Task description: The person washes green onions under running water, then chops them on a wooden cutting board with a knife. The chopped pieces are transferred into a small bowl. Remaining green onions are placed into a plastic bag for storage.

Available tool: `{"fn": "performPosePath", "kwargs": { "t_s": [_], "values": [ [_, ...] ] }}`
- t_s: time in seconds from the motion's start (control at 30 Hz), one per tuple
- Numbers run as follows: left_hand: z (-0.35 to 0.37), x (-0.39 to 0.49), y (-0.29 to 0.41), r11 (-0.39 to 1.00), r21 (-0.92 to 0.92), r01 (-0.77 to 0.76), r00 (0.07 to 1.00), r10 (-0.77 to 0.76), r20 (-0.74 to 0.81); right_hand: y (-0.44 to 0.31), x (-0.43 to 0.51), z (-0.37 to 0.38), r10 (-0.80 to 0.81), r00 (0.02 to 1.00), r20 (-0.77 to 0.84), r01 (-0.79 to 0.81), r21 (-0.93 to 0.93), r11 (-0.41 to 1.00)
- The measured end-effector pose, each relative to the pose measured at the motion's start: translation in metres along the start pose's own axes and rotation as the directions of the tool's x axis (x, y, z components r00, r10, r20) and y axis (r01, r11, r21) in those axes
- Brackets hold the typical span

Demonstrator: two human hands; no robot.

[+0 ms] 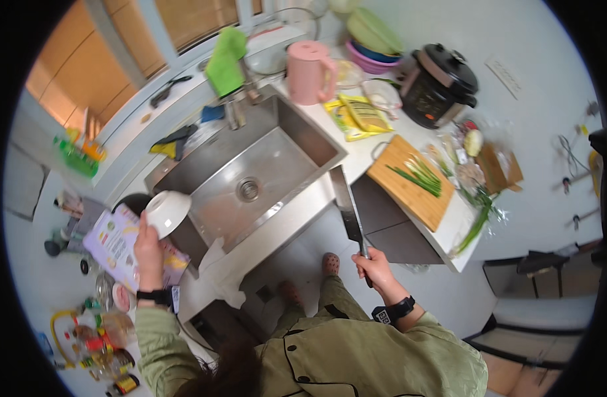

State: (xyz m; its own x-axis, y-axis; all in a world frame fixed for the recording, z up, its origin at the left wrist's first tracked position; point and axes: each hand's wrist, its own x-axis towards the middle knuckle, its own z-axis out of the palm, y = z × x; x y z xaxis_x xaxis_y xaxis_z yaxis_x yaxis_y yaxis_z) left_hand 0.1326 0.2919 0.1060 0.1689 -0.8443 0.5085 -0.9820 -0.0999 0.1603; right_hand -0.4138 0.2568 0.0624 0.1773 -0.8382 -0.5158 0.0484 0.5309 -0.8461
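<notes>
My left hand (149, 248) grips a white bowl (168, 213), tipped so that its underside faces up, at the left end of the steel sink (293, 171). In my right hand (375, 268) is the handle of a kitchen cleaver (347, 206). Its broad blade points away from me, over the floor, with the tip by the sink's front right corner. To the right of the blade lies a bamboo cutting board (388, 171) with cut green onions (422, 176) on it. A lilac printed bag (112, 238) stands just behind my left hand.
Beyond the sink stands a pink kettle (306, 74), with yellow packets (360, 116) and a black pressure cooker (437, 87) to its right. A white cloth (224, 278) hangs over the front counter edge. Several bottles (102, 342) crowd the left counter. A green cloth (227, 62) drapes over the faucet.
</notes>
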Motion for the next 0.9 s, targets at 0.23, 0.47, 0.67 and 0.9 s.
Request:
{"fn": "performPosePath", "kwargs": {
  "t_s": [0.23, 0.47, 0.67, 0.9],
  "values": [
    [-0.002, 0.05, 0.094, 0.939, -0.27, 0.214, 0.976, -0.192, 0.107, -0.035, -0.003, -0.05, -0.059, 0.994, -0.095, 0.054, -0.056, 0.997],
    [0.097, 0.158, 0.299, 0.126, -0.567, 0.814, 0.576, -0.04, 0.817, -0.056, -0.007, -0.158, -0.122, 0.958, -0.259, 0.088, -0.138, 0.986],
    [0.224, 0.21, 0.479, -0.026, -0.367, 0.93, 0.364, 0.217, 0.906, -0.06, -0.033, -0.244, -0.15, 0.871, -0.468, 0.028, -0.258, 0.966],
    [0.35, 0.245, 0.584, -0.028, -0.342, 0.939, 0.338, 0.254, 0.906, -0.034, -0.054, -0.261, -0.061, 0.754, -0.654, -0.047, -0.147, 0.988]
  ]
}}
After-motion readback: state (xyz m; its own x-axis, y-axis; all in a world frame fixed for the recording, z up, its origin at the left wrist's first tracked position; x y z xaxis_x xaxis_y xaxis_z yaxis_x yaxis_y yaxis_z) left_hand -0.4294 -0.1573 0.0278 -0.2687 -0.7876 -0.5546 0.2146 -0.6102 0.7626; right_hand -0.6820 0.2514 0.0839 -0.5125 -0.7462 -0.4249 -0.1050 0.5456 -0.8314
